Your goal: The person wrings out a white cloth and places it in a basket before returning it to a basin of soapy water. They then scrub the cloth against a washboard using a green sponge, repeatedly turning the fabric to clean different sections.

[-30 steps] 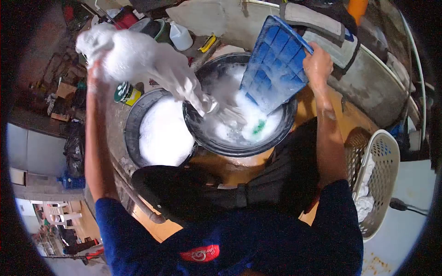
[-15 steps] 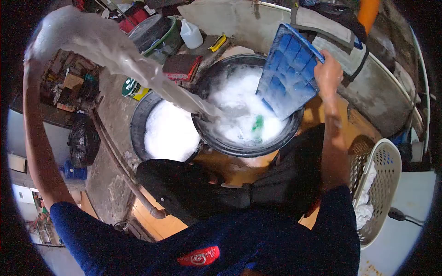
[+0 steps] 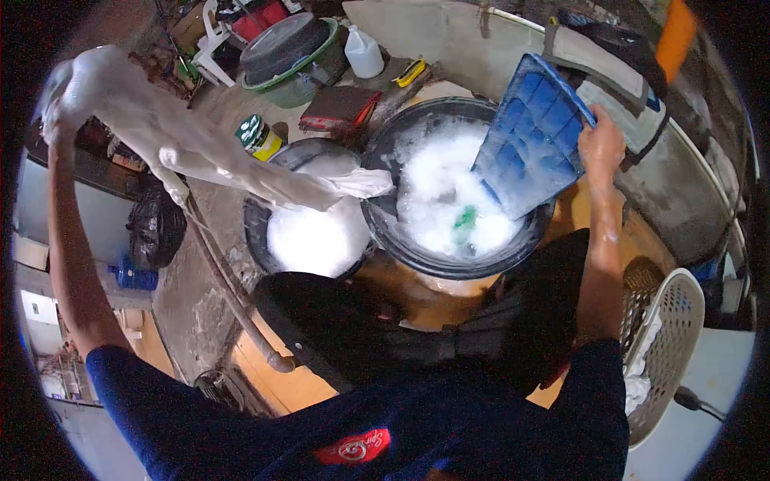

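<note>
High at the far left, my left hand is closed on a wet white cloth. The cloth stretches to the right in the air, its free end over the gap between two dark tubs. My right hand grips the upper right edge of a blue ridged washboard, which leans tilted in the larger black tub. White suds and a small green patch lie in that tub. The smaller tub holds bright white foam.
A white perforated basket with white cloth inside stands at the right. Behind the tubs are a white jug, a yellow-handled brush, a green basin and a green-yellow can. A black bag lies at the left.
The cloth's far end has lifted out of the larger tub and swung left toward the smaller one. My right hand still holds the washboard. The whole view has shifted slightly.
</note>
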Demonstrator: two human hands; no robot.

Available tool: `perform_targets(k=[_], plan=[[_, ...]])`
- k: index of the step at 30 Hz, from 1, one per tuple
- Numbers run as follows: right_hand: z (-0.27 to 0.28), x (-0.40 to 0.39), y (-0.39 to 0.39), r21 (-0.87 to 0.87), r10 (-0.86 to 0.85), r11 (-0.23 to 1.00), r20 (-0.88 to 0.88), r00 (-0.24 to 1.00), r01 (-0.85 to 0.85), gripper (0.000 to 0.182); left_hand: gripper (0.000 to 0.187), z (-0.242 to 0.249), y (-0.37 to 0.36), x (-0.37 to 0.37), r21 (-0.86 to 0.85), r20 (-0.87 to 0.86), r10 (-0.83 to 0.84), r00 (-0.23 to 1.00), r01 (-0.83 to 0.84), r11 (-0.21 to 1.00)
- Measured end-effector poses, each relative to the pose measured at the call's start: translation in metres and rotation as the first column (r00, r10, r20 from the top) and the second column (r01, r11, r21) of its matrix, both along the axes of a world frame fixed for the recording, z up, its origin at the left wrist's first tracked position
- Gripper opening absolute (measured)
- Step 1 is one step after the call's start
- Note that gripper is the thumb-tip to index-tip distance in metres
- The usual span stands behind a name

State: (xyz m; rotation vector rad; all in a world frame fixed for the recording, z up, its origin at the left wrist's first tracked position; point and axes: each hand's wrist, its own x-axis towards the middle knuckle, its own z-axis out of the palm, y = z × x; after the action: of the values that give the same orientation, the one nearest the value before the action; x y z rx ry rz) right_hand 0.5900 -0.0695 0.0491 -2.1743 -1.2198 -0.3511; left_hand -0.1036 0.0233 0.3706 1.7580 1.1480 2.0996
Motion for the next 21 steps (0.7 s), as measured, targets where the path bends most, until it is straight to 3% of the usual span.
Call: perform_targets(k=[5, 9, 12, 13, 16, 18, 19, 21], plan=[[0.005, -0.011, 0.005, -0.030, 0.031, 0.999, -0.019, 0.999, -0.031, 0.028, 0.038, -0.028, 0.023, -0.021, -0.003, 0.033, -0.026, 0.999, 0.026, 1.000], [0.008, -0.020, 0.007, 0.013, 0.123, 0.992, -0.010, 0.992, -0.123, 0.026, 0.037, -0.089, 0.056, -0.042, -0.030, 0.023, -0.057, 0.998, 0.058, 0.998], [0.013, -0.030, 0.005, 0.001, 0.124, 0.992, -0.028, 0.992, -0.124, 0.025, 0.037, -0.162, 0.078, -0.058, -0.104, -0.126, 0.001, 0.992, -0.014, 0.994], [0.013, -0.031, 0.004, 0.020, 0.144, 0.990, -0.031, 0.989, -0.143, 0.025, 0.043, -0.185, 0.086, -0.069, -0.168, -0.277, 0.101, 0.955, -0.152, 0.974], [0.010, -0.033, 0.004, 0.072, 0.192, 0.979, -0.030, 0.981, -0.190, 0.026, 0.060, -0.284, 0.119, -0.103, -0.202, -0.708, 0.273, 0.651, -0.558, 0.805], [0.007, -0.033, 0.005, 0.092, 0.218, 0.972, -0.020, 0.976, -0.215, 0.027, 0.069, -0.352, 0.124, -0.090, -0.309, -0.690, 0.316, 0.651, -0.660, 0.685], [0.005, -0.036, 0.004, 0.166, 0.283, 0.946, 0.001, 0.959, -0.279, 0.030, 0.072, -0.403, 0.135, -0.101, -0.372, -0.617, 0.281, 0.735, -0.588, 0.718], [0.003, -0.043, 0.002, 0.306, 0.405, 0.862, 0.066, 0.912, -0.405, 0.035, 0.080, -0.441, 0.123, -0.081, -0.461, -0.541, 0.275, 0.794, -0.554, 0.693]])
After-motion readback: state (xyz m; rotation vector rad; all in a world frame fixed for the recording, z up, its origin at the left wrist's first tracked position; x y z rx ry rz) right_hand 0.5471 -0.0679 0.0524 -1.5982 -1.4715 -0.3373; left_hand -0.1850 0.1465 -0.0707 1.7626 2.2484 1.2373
